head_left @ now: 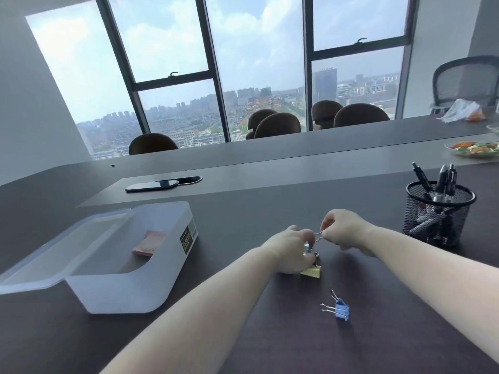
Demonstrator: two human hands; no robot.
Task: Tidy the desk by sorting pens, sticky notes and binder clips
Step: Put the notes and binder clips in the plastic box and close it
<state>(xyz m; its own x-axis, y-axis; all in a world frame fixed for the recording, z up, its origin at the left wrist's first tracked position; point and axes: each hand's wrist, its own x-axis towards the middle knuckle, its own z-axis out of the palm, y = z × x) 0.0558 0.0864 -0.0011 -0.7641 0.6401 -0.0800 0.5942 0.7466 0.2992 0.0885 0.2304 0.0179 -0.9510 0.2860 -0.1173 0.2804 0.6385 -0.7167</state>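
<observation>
Both hands meet near the middle of the desk (270,333), close to its near edge. The left hand (290,248) is closed over a bunch of binder clips, with a yellow clip (313,272) showing beneath it. The right hand (341,229) pinches a wire handle (318,236) that sticks out from the bunch. A blue clip (340,309) lies loose, closer to the near edge. The pens (434,182) already stand in the mesh cup (437,214) toward the right edge, and pink sticky notes (147,242) lie in the open plastic box (129,287) toward the left edge.

The risk, as I judge it, is the springy clip: if the pinch on the thin wire slips, it may snap shut on a finger or jump across the desk. The blue clip could also be overlooked.
</observation>
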